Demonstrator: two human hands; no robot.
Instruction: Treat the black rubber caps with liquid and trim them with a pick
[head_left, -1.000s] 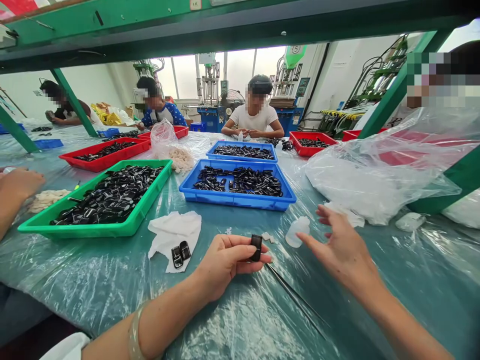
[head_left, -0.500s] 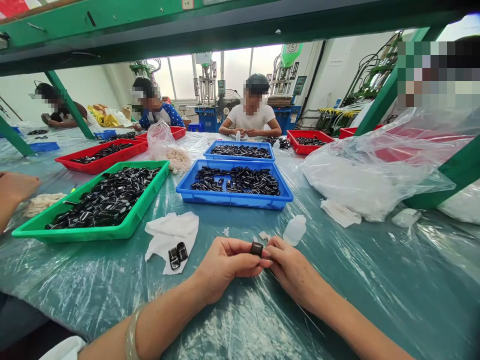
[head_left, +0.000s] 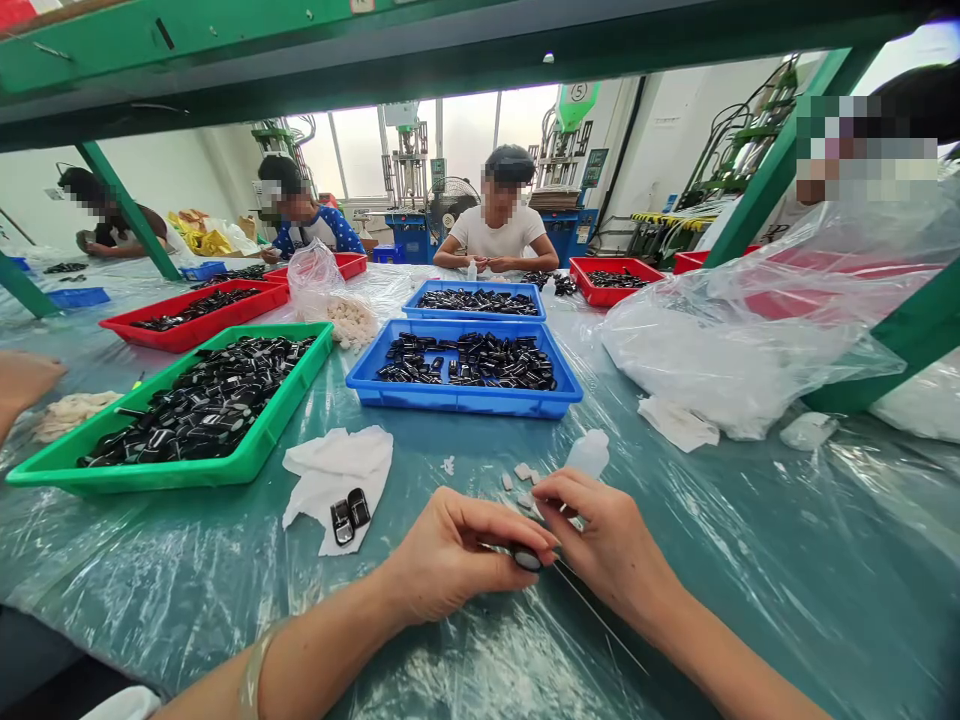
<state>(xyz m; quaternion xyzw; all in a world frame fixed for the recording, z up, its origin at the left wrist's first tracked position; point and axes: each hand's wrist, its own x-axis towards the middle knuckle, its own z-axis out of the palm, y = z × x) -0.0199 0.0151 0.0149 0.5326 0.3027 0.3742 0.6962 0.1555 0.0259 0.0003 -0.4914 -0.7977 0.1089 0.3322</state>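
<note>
Item 1, left hand (head_left: pixel 454 558): I see thumb and fingers pinched shut on a small black part (head_left: pixel 526 557), held low over the plastic sheet (head_left: pixel 750 560) at near centre.
Item 2, right hand (head_left: pixel 611 548): fingers bent close together, tips meeting the part from the other side. I cannot tell whether they grip anything.
Item 3, thin rod (head_left: pixel 600 620): it runs across the sheet under the right hand.
Item 4, white cloth (head_left: pixel 337 465): left of the hands, it carries two black parts (head_left: pixel 345 515).
Item 5, white bottle (head_left: pixel 589 452): lying just beyond the right hand.
Item 6, green tray (head_left: pixel 247 462) and blue tray (head_left: pixel 457 400): both further back and loaded with black pieces.
Item 7, clear bag (head_left: pixel 735 340): far right.
Item 8, another person's hand (head_left: pixel 22 380): at the left edge.
</note>
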